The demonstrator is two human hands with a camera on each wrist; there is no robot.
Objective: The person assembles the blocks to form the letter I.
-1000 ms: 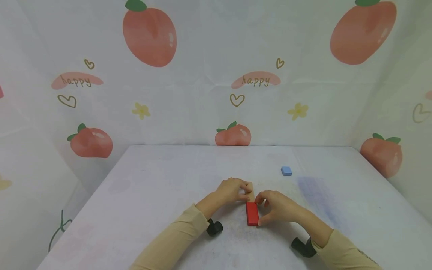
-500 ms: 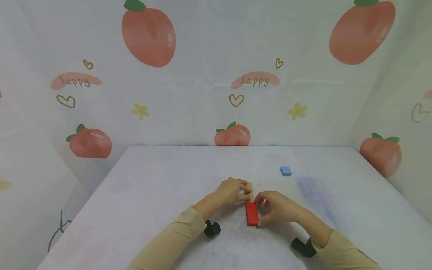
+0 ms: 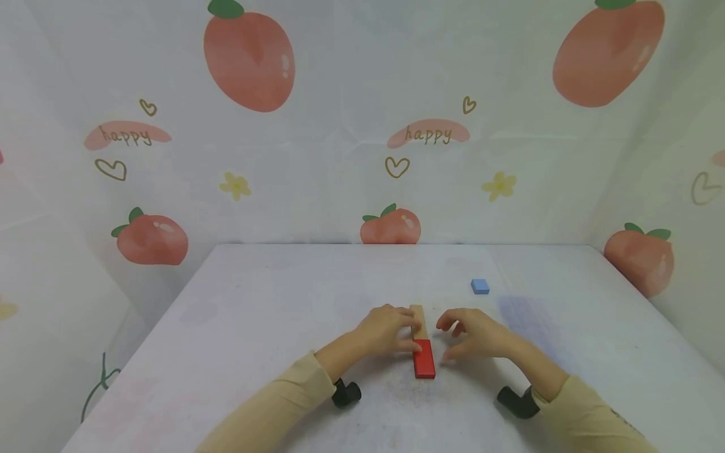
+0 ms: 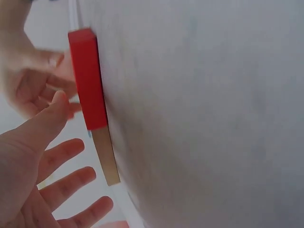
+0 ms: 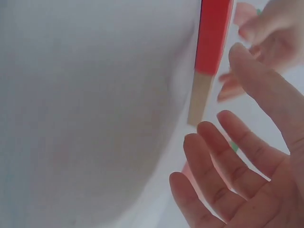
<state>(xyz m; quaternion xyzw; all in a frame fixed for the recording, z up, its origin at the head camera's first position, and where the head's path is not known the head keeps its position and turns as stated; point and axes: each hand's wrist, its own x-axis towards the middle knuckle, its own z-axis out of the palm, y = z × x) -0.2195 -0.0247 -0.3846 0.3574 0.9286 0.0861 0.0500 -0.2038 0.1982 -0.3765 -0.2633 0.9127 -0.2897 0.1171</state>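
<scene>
A red rectangular block [image 3: 424, 365] lies on the table, end to end with a plain wooden block [image 3: 417, 313] beyond it. My left hand [image 3: 385, 330] hovers over their left side, its fingers spread and its thumb near the red block. In the left wrist view the left hand's fingers [image 4: 76, 151] show spaced apart with nothing between them. To the right of the blocks is my right hand [image 3: 478, 333], apart from them, fingers loosely bent and holding nothing. The right wrist view shows the red block [image 5: 213, 38] and wooden block [image 5: 201, 99] past that hand's fingertips.
A small blue block [image 3: 480, 287] sits farther back on the table, right of the pair. The pale table [image 3: 272, 283] ends at a hanging cloth [image 3: 340, 75] printed with peaches. Dark wrist cameras [image 3: 347, 394] hang below both wrists.
My right hand has come away from the red block, moving right and slightly back. The left hand has loosened from the wooden block and shifted a little nearer. Both blocks stay in place.
</scene>
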